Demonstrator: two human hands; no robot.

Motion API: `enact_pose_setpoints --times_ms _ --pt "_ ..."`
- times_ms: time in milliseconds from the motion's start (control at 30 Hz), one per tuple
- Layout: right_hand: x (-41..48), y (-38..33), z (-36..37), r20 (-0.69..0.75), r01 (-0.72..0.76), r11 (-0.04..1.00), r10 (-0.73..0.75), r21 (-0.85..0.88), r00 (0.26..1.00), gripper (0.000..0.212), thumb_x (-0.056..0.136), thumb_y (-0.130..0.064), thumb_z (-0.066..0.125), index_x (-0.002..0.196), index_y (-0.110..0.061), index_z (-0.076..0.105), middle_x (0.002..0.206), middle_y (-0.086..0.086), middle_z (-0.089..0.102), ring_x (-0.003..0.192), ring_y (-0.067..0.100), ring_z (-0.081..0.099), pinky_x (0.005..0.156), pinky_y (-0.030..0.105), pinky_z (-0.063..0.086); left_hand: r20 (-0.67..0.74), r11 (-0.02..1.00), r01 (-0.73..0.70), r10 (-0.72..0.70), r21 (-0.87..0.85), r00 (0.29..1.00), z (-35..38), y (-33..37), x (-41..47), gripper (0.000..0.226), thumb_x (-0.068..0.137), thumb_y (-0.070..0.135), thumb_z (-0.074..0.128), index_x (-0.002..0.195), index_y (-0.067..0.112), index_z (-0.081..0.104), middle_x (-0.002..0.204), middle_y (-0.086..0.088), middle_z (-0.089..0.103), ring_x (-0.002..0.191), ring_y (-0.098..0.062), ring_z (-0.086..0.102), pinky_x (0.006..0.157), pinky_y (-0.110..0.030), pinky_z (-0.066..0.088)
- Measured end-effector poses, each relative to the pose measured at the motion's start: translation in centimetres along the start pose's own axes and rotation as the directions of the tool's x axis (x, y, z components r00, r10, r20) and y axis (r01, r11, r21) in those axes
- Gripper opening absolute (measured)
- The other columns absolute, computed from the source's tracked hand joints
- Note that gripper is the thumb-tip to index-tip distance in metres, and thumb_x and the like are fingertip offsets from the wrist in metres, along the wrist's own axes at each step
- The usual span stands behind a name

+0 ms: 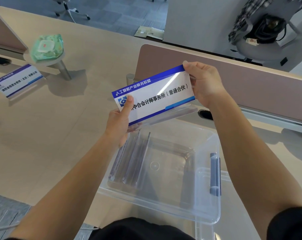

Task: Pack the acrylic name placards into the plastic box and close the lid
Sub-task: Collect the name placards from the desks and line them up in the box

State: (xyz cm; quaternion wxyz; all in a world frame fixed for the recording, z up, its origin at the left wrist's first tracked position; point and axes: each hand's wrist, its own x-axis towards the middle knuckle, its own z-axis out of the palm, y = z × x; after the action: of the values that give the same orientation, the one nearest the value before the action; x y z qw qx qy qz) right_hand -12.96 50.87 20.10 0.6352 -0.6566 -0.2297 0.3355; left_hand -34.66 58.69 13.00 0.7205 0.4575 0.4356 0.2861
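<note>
I hold an acrylic name placard [157,96] with a blue-and-white card above the far edge of the clear plastic box [205,217]. My left hand [120,123] grips its lower left corner, thumb on the face. My right hand [203,84] grips its right end. Inside the box, two or three placards [129,160] stand on edge against the left wall. The box has a grey-blue latch [214,174] on its right side. Another placard [17,80] stands on the desk at the far left. The clear lid [205,179] seems to lie under the box at right.
A green wet-wipe pack [46,47] rests on a small round stand [63,70] at the back left. A pink-brown desk divider [242,85] runs behind the box. Office chairs [261,32] and floor lie beyond the desk.
</note>
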Motion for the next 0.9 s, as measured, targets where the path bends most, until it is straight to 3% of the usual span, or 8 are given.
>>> enact_pose_setpoints --times_ms 167,300,400,500,600,667,800,900 --pt "-1.4 1.9 -0.8 0.042 -0.286 0.918 0.308 -0.275 0.95 0.066 0.08 -0.081 0.046 0.118 -0.031 0.067 0.116 -0.004 0.072 0.109 0.024 0.064 0.101 0.054 0.045 0.022 0.969 -0.172 0.171 0.175 0.985 0.0 -0.1 -0.7 0.046 0.078 0.066 0.06 0.086 0.022 0.068 0.082 0.002 0.076 0.075 -0.016 0.073 0.075 -0.044 0.058" --pt "-3.3 4.6 -0.9 0.085 -0.501 0.865 0.501 -0.026 0.861 0.105 0.06 -0.09 0.056 0.148 -0.034 0.039 0.155 0.013 0.034 0.133 0.045 0.04 0.096 0.065 0.043 0.072 0.78 -0.335 0.352 0.528 0.933 0.8 -2.3 -1.7 0.04 0.092 0.055 0.051 0.078 0.023 0.069 0.068 0.003 0.068 0.063 -0.015 0.064 0.06 -0.033 0.052" --pt "-5.1 6.4 -0.9 0.113 -0.591 0.787 0.58 0.178 0.807 0.118 0.059 -0.082 0.068 0.156 -0.036 0.019 0.163 0.018 0.009 0.137 0.057 0.029 0.088 0.067 0.049 0.265 0.529 -0.53 0.496 0.663 0.827 1.1 -5.7 -2.9 0.034 0.099 0.04 0.047 0.109 0.016 0.069 0.082 0.0 0.067 0.074 -0.021 0.062 0.064 -0.028 0.049" --pt "-6.9 8.2 -0.4 0.118 -0.625 0.771 0.614 0.123 0.781 0.084 0.084 -0.058 0.065 0.152 -0.025 0.029 0.155 0.023 0.025 0.119 0.058 0.051 0.084 0.065 0.053 0.503 0.324 -0.698 0.51 0.639 0.698 1.1 -9.1 -4.1 0.044 0.095 0.019 0.054 0.139 0.017 0.051 0.114 -0.003 0.064 0.102 -0.02 0.054 0.094 -0.023 0.034" --pt "-8.3 8.7 0.1 0.045 -0.563 0.814 0.563 0.144 0.825 0.044 0.097 -0.017 0.051 0.137 -0.004 0.041 0.137 0.027 0.046 0.084 0.044 0.067 0.062 0.051 0.06 0.61 0.239 -0.771 0.493 0.59 0.62 1.3 -10.8 -5.2 0.051 0.093 0.015 0.056 0.143 0.018 0.045 0.129 -0.005 0.057 0.117 -0.019 0.046 0.107 -0.016 0.018" --pt "-9.3 8.7 0.1 -0.007 -0.523 0.838 0.53 0.158 0.848 0.039 0.094 -0.004 0.043 0.133 -0.001 0.043 0.121 0.027 0.053 0.079 0.039 0.065 0.058 0.045 0.058 0.643 0.309 -0.756 0.399 0.577 0.654 1.2 -10.8 -6.0 0.054 0.094 0.032 0.054 0.146 0.024 0.04 0.139 -0.002 0.049 0.126 -0.016 0.037 0.109 -0.022 0.021" --pt "-11.5 9.4 -0.7 -0.082 -0.504 0.863 0.502 -0.009 0.861 0.027 0.092 0.001 0.04 0.11 -0.01 0.056 0.103 0.021 0.059 0.086 0.036 0.063 0.07 0.044 0.057 0.731 0.499 -0.604 -0.092 0.622 0.677 -0.3 -9.2 -5.9 0.07 0.086 0.052 0.063 0.148 0.039 0.031 0.148 0.017 0.032 0.137 -0.001 0.028 0.11 -0.022 0.021" --pt "-13.4 10.9 -1.3 -0.101 -0.558 0.821 0.548 -0.126 0.83 0.023 0.094 0.0 0.042 0.096 -0.015 0.059 0.111 0.032 0.061 0.101 0.045 0.064 0.082 0.048 0.057 0.707 0.513 -0.596 -0.03 0.618 0.706 -1.8 -7.9 -4.6 0.054 0.09 0.045 0.061 0.139 0.029 0.049 0.14 0.015 0.045 0.129 0.003 0.037 0.108 -0.017 0.025"
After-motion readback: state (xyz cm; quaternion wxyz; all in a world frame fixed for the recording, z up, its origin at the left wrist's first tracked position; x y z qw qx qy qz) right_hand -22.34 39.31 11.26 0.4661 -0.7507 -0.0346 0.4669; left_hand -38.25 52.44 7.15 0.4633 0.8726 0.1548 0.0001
